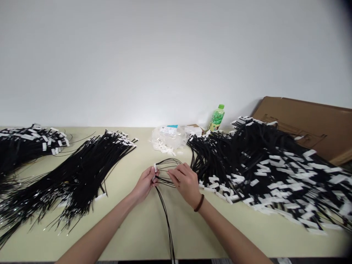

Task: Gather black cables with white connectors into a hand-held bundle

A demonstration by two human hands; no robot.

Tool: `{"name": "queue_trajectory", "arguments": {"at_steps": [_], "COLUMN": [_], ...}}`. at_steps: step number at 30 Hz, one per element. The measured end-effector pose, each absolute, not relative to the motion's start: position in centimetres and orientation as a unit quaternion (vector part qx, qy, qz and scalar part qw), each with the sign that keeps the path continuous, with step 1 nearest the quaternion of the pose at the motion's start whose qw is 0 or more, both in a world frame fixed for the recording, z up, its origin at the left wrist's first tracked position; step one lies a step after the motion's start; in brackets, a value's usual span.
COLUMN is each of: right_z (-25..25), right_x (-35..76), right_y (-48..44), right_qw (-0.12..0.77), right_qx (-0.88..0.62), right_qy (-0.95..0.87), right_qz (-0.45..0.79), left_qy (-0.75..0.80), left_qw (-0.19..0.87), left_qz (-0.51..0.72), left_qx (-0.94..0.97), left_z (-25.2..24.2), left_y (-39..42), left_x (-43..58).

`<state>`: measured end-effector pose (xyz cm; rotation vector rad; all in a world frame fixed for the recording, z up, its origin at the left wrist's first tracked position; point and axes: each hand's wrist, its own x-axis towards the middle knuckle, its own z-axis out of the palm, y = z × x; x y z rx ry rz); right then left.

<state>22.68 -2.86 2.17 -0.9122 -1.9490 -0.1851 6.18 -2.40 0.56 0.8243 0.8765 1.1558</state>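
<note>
My left hand (147, 181) pinches a small white connector (155, 168) over the middle of the table. Thin black wires (168, 160) leave the connector and loop round to the right, and a few strands hang down past the table's front edge. Close beside it, my right hand (185, 181) has thumb and fingertips pressed together on the wires. Which strand sits between those fingertips is too small to tell. A brown band (199, 203) circles the right wrist.
Bundles of black wires with white connectors (90, 165) lie left; a larger heap (247, 154) covers the right. Behind my hands sits a clear plastic bag (178, 138) with loose white connectors (164, 146). A green bottle (217, 118) and brown cardboard (297, 121) stand near the wall.
</note>
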Motion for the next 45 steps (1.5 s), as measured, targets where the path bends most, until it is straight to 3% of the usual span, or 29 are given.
{"name": "queue_trajectory", "arguments": {"at_steps": [31,41,45], "right_z": [1.41,1.82,1.71], "right_x": [22.03,22.06,22.05], "right_y": [-3.01,-2.84,-2.76], "right_qw": [0.466,0.495,0.489], "right_qx": [-0.368,-0.401,-0.394], "right_qy": [-0.805,-0.752,-0.769], "right_qz": [-0.015,0.169,0.116], "left_qy": [0.374,0.378,0.377], "left_qw": [0.656,0.639,0.64], "left_qz": [0.507,0.484,0.474], "left_qx": [0.416,0.463,0.473], "left_z": [0.35,0.3,0.09], "left_y": [-2.48,-2.59,-2.63], "left_x": [6.2,6.24,6.25]}}
